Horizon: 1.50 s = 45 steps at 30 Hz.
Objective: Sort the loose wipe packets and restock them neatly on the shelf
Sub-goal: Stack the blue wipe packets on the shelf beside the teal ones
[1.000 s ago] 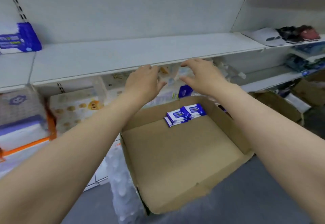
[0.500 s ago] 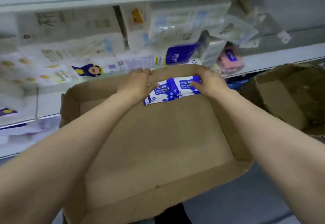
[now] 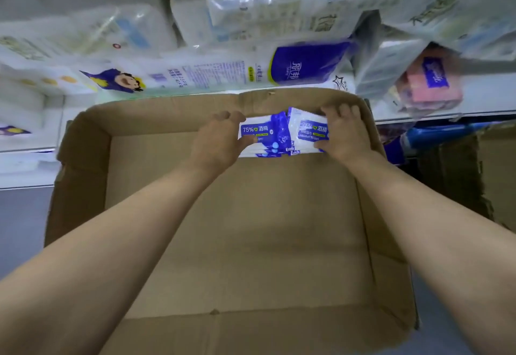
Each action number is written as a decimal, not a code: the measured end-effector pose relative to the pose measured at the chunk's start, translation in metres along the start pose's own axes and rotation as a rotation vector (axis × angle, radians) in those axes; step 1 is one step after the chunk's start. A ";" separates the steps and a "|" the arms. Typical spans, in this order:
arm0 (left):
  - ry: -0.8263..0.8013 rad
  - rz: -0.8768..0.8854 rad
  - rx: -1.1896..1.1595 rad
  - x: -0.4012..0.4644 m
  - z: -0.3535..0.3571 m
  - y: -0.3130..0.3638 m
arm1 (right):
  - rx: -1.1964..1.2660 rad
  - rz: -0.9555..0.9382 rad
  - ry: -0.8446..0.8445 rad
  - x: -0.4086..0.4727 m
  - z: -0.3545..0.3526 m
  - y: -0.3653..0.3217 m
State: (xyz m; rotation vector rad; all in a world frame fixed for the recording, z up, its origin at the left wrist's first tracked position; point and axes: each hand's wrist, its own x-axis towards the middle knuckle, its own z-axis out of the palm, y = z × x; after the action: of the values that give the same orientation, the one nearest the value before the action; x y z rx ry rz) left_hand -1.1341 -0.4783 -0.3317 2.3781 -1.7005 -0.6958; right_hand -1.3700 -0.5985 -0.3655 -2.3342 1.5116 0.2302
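Lying at the far wall of an open cardboard box [image 3: 240, 243], a small stack of blue-and-white alcohol wipe packets [image 3: 282, 135] was gripped from both ends. The left end of the stack was held by the left hand [image 3: 216, 142], its thumb laid across the front of the top packet and its fingers curled over the back edge. The right end was held by the right hand [image 3: 346, 134] in the same way, with fingertips hooked over the rear of the packets against the box wall. Each grip was clenched on the stack. "75%" was printed on the packet faces. Behind the box, a white shelf [image 3: 480, 98] was loaded with plastic-wrapped tissue packs [image 3: 195, 75], one marked with a purple label and another with a cartoon figure. A pink packet [image 3: 430, 86] was seen at the right, blurred. A second cardboard box [image 3: 491, 176] was placed just beside the first, at its right.
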 end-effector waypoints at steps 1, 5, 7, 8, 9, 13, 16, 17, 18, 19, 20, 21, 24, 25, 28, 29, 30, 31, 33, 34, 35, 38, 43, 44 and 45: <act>0.010 -0.001 -0.011 0.001 0.004 0.001 | -0.043 -0.008 0.021 0.000 -0.002 0.001; 0.050 0.007 -0.056 0.009 0.017 0.005 | 0.076 -0.048 0.109 -0.008 -0.008 0.003; 0.058 0.003 -0.096 0.015 0.023 0.004 | 0.298 0.008 0.094 -0.017 -0.012 0.004; 0.062 -0.006 -0.116 0.017 0.026 0.003 | 0.399 0.043 0.080 -0.022 -0.013 0.004; 0.061 -0.023 -0.122 0.019 0.030 0.002 | 0.479 0.069 0.073 -0.029 -0.015 0.003; 0.052 -0.099 -0.035 0.023 0.048 -0.010 | 0.646 0.141 0.075 -0.054 -0.017 0.000; 0.107 -0.075 0.079 0.016 0.053 -0.016 | 0.671 0.190 0.059 -0.069 -0.011 -0.005; 0.130 -0.082 0.069 0.010 0.053 -0.017 | 0.687 0.200 0.061 -0.073 -0.008 -0.007; 0.150 -0.088 0.057 0.004 0.050 -0.016 | 0.694 0.208 0.062 -0.077 -0.005 -0.010; 0.153 -0.098 0.057 -0.003 0.047 -0.016 | 0.693 0.213 0.063 -0.081 -0.005 -0.013; 0.143 -0.104 0.050 -0.010 0.045 -0.018 | 0.686 0.217 0.062 -0.084 -0.006 -0.018; 0.128 -0.116 -0.003 -0.017 0.041 -0.022 | 0.681 0.220 0.063 -0.087 -0.008 -0.023; 0.067 -0.156 -0.311 -0.039 0.021 -0.041 | 0.664 0.217 0.065 -0.098 -0.018 -0.046; 0.058 -0.161 -0.379 -0.049 0.012 -0.048 | 0.653 0.204 0.066 -0.102 -0.023 -0.057; 0.066 -0.180 -0.511 -0.085 -0.021 -0.075 | 0.651 0.172 0.076 -0.116 -0.039 -0.104; 0.099 -0.178 -0.529 -0.100 -0.034 -0.086 | 0.664 0.156 0.089 -0.122 -0.044 -0.124; 0.138 -0.171 -0.537 -0.113 -0.047 -0.100 | 0.672 0.134 0.107 -0.128 -0.050 -0.145; 0.173 -0.165 -0.540 -0.128 -0.062 -0.114 | 0.667 0.110 0.127 -0.134 -0.055 -0.168; 0.231 -0.156 -0.546 -0.157 -0.094 -0.146 | 0.650 0.064 0.161 -0.148 -0.066 -0.216; 0.259 -0.152 -0.546 -0.172 -0.110 -0.163 | 0.649 0.042 0.177 -0.156 -0.072 -0.242; 0.287 -0.151 -0.541 -0.189 -0.128 -0.180 | 0.650 0.024 0.197 -0.164 -0.077 -0.269; 0.350 -0.105 -0.561 -0.238 -0.182 -0.236 | 0.685 -0.048 0.246 -0.188 -0.094 -0.353; 0.457 -0.035 -0.506 -0.312 -0.273 -0.324 | 0.671 -0.205 0.321 -0.214 -0.118 -0.493; 0.479 -0.030 -0.487 -0.323 -0.289 -0.340 | 0.666 -0.233 0.341 -0.218 -0.122 -0.518; 0.498 -0.025 -0.463 -0.333 -0.304 -0.355 | 0.659 -0.255 0.363 -0.220 -0.125 -0.540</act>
State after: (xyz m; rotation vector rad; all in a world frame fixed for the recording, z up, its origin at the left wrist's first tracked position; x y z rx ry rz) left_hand -0.7795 -0.0924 -0.0985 2.0238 -1.1589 -0.3939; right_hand -0.9783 -0.2585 -0.0710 -2.0389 1.1618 -0.6855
